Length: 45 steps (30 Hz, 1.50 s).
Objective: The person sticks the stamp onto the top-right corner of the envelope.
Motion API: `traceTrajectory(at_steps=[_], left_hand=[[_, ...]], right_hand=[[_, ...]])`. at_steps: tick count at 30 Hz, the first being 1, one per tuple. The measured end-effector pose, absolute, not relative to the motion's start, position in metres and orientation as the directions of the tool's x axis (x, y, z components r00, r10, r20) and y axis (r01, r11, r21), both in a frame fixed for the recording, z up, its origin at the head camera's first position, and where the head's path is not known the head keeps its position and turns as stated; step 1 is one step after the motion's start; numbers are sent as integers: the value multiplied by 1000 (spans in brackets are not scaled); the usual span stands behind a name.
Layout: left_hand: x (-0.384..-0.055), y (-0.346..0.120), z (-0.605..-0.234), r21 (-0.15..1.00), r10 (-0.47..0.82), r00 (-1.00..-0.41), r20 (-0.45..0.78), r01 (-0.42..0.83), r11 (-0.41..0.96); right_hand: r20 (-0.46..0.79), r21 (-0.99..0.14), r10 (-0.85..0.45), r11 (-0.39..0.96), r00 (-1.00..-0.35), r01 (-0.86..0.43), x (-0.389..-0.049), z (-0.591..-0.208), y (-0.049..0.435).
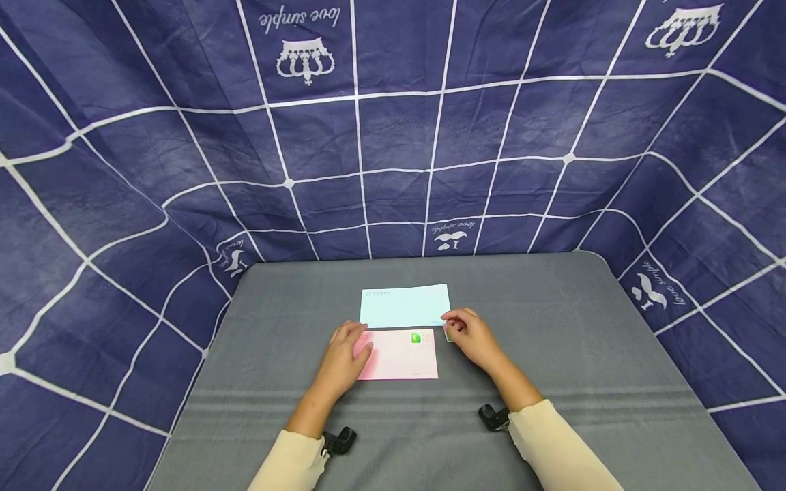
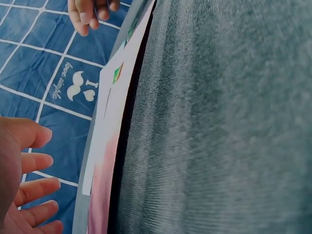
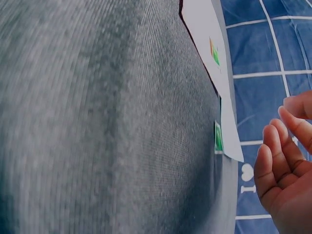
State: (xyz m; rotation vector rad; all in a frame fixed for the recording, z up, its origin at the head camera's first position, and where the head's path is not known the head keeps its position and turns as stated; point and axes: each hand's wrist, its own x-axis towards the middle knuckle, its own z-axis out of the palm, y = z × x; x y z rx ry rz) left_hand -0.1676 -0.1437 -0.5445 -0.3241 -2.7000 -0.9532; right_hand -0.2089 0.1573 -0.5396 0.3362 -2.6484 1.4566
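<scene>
A pink envelope (image 1: 396, 361) lies on the grey table with a green stamp (image 1: 416, 337) at its upper right corner. Just beyond it lies a pale blue envelope (image 1: 405, 307), longer and blank but for small print. My left hand (image 1: 345, 354) hovers over the pink envelope's left end, its fingers spread and relaxed. By the blue envelope's lower right corner, my right hand (image 1: 471, 339) is held above the table with loosely bent fingers, thumb and forefinger close together. Below it a loose green stamp (image 3: 218, 137) rests on the table, partly hidden in the head view.
Grey cloth covers the table (image 1: 528, 307), with creases near the front. Dark blue curtains (image 1: 393, 136) with white lines enclose the back and both sides. Black wrist cameras (image 1: 340, 441) are strapped to both wrists.
</scene>
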Motion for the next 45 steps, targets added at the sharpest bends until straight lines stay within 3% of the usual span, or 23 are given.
traceTrajectory(at_steps=[11, 25, 45], left_hand=[[-192, -143, -532, 595, 155, -967, 202, 247, 765], [-217, -130, -530, 540, 242, -957, 160, 290, 790], [-237, -124, -536, 478, 332, -942, 58, 318, 819]], right_hand=[[153, -786, -72, 596, -986, -166, -211, -536, 166], [37, -735, -23, 677, -999, -43, -211, -546, 174], [-19, -663, -22, 748, -1000, -4, -214, -550, 168]])
